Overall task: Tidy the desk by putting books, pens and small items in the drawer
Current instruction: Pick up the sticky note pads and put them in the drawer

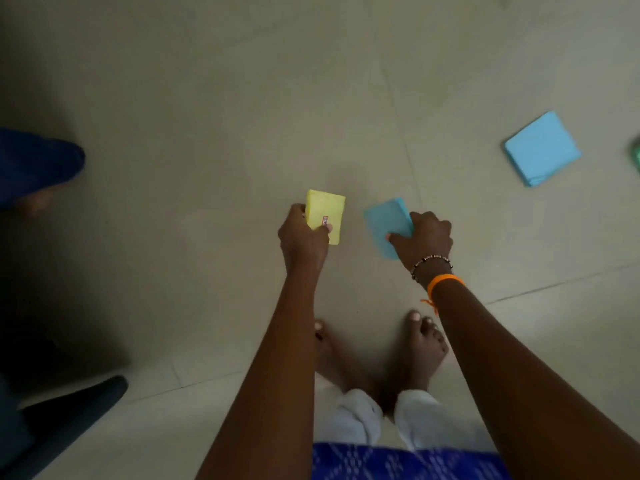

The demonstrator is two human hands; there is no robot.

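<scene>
My left hand pinches the yellow pad, my right hand the blue pad; thin edge grips could slip, dropping either to the floor.

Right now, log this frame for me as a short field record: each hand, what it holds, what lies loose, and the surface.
left hand: grips yellow pad
right hand: grips blue pad, blurred
loose item: second blue pad flat on the floor, far right
surface: tiled floor; no desk or drawer in view
wrist: orange band and beaded bracelet on the right
right edge: green object, cut off, cannot identify
</scene>
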